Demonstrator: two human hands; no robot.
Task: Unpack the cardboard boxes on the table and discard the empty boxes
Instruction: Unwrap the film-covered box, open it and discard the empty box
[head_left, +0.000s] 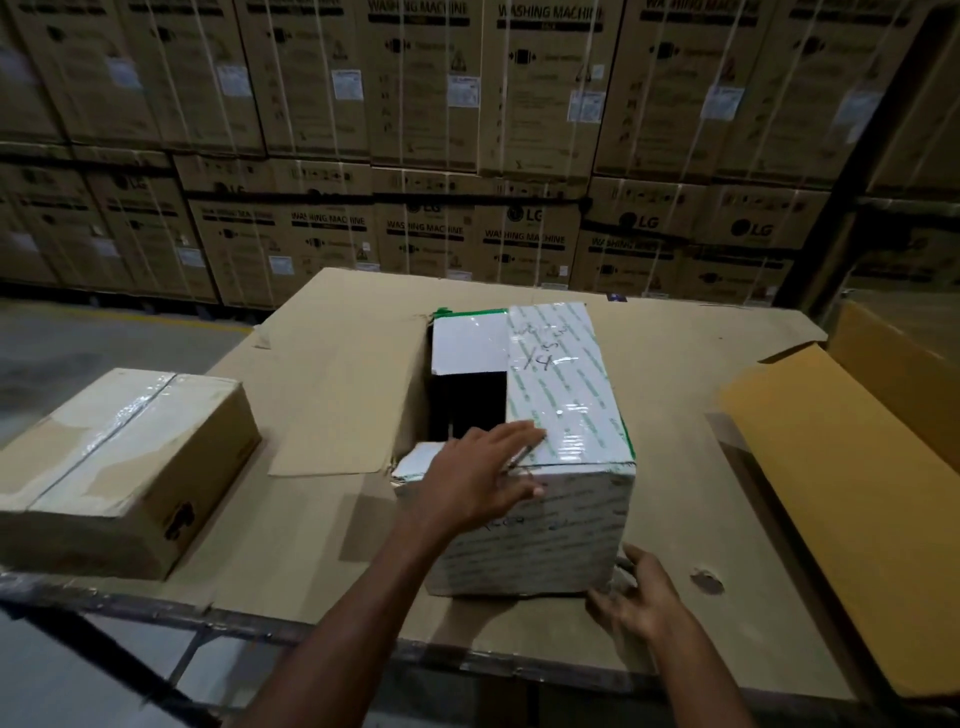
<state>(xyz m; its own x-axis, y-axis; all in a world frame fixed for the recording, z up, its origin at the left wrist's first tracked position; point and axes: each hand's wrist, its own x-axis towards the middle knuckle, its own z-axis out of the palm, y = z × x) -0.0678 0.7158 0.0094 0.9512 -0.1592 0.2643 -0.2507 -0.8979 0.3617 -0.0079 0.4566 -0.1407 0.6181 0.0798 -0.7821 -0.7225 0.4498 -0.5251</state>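
A white cardboard box (561, 395) with green print and handwriting stands in the middle of the table. Its left top flap (337, 405) is folded out flat, and dark contents (465, 402) show in the opening. My left hand (483, 475) lies flat on the near top edge of this box, fingers spread over the taped right flap. My right hand (631, 597) touches the box's near lower right corner with fingers apart. A sealed brown box (119, 467) with clear tape sits at the table's left end.
The table (675, 364) is covered with flat cardboard sheets. An open yellow-brown carton (857, 493) stands at the right edge. Stacked washing machine cartons (467, 130) form a wall behind the table. Grey floor (104, 338) lies to the left.
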